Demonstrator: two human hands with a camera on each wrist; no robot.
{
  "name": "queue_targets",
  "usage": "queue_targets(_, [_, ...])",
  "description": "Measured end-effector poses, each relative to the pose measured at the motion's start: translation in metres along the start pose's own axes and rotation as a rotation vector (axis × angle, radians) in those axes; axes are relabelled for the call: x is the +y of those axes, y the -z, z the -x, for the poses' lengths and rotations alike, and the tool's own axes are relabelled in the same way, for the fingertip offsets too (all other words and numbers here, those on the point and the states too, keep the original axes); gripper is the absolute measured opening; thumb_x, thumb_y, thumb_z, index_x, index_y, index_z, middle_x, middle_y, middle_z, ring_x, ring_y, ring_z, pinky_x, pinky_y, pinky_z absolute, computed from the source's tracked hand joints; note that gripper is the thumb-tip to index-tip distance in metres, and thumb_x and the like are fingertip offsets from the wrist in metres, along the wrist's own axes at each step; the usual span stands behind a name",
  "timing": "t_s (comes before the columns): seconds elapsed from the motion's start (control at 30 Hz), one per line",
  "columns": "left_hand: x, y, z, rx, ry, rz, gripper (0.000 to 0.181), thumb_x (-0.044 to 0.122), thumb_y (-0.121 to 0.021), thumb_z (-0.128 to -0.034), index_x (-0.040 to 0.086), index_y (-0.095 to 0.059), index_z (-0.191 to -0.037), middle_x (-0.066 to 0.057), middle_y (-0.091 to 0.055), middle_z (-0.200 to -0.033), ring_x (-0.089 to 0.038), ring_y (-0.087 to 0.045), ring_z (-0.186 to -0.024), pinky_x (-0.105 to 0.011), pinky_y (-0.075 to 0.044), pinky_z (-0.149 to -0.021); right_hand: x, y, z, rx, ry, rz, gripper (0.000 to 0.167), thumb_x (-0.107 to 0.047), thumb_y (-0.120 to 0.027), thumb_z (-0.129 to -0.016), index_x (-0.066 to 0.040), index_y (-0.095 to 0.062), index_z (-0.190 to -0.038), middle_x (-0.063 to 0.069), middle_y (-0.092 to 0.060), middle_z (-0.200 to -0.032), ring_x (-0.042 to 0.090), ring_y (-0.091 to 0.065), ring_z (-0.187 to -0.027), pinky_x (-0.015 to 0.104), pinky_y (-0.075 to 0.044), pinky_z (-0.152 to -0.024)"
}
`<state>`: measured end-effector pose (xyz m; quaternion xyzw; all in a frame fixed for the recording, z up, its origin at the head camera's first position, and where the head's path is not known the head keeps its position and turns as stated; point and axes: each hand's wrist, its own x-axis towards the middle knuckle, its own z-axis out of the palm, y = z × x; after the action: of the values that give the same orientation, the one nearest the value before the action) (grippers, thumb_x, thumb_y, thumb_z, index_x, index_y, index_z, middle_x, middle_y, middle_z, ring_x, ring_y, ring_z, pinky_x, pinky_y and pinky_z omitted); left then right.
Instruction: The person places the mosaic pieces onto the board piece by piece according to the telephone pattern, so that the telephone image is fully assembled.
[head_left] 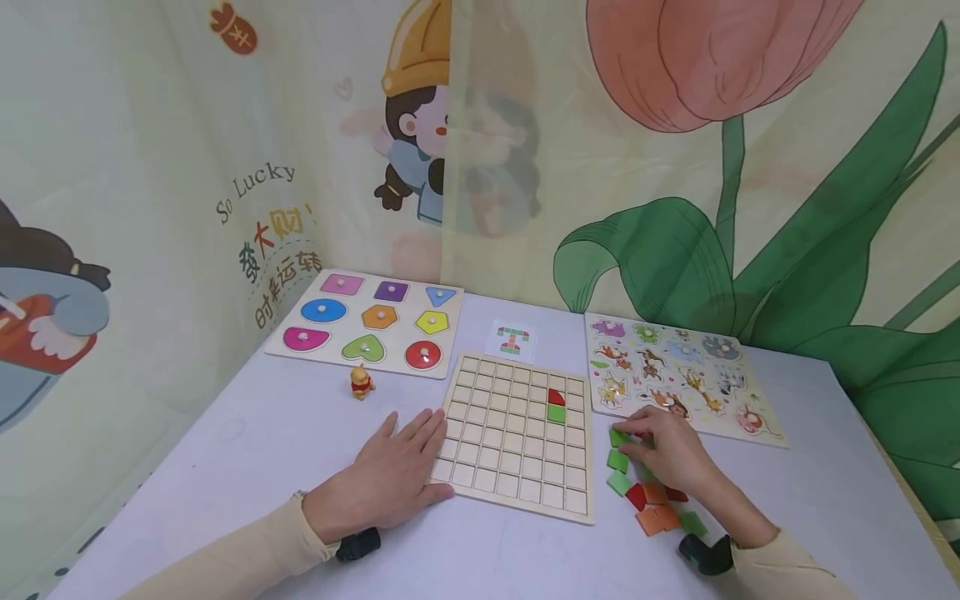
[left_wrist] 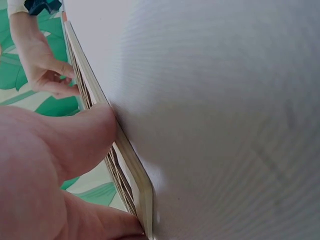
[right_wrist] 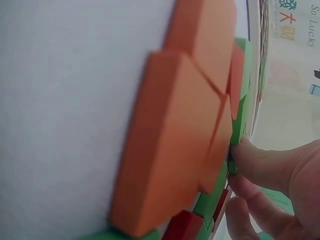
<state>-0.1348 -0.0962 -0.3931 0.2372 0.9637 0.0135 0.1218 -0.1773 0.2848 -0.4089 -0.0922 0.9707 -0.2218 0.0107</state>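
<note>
A wooden grid board (head_left: pixel 495 458) lies on the table, with a red quarter-round tile (head_left: pixel 556 397) directly above a green square tile (head_left: pixel 556 413) in its cells. My left hand (head_left: pixel 401 467) rests at the board's left edge, fingers extended; in the left wrist view its thumb (left_wrist: pixel 95 132) touches the rim. Right of the board, my right hand (head_left: pixel 670 446) pinches a green tile (head_left: pixel 618 437) at the top of a loose pile. Orange tiles (head_left: pixel 654 518), red tiles and other green ones lie below that hand, which partly hides them. In the right wrist view, orange tiles (right_wrist: pixel 170 135) fill the foreground.
Behind the grid board lies a small pattern card (head_left: pixel 513 340). A shape puzzle (head_left: pixel 390 292) stands back left, an animal puzzle (head_left: pixel 697 358) back right. A small bear figure in red (head_left: pixel 362 382) is near the left hand. A printed curtain (head_left: pixel 510 167) hangs behind the table.
</note>
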Motion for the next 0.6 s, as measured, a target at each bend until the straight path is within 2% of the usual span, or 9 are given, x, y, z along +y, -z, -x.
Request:
queue_targets(0.27, [0.000, -0.001, 0.000, -0.006, 0.000, -0.008, 0.088, 0.062, -0.058, -0.0964, 0.005, -0.034, -0.159, -0.008, -0.032, -0.169, -0.026, -0.027, -0.159, -0.061, -0.022, -0.127, -0.001, 0.004, 0.002, -0.002, -0.009, -0.022, 0.036, -0.010, -0.083, -0.085, -0.008, -0.077, -0.120, 0.005, -0.067, -0.095, 0.018, -0.050, -0.082, 0.022, -0.039, -0.058])
queue_targets(0.6, [0.001, 0.000, 0.001, 0.006, -0.008, -0.028, 0.086, 0.061, -0.056, -0.0983, 0.004, -0.034, -0.159, -0.009, -0.033, -0.169, -0.026, -0.029, -0.158, -0.060, -0.024, -0.126, -0.016, 0.003, -0.008, 0.093, 0.114, -0.035, 0.032, -0.010, -0.083, -0.084, -0.007, -0.079, -0.116, 0.006, -0.071, -0.095, 0.015, -0.053, -0.077, 0.022, -0.041, -0.056])
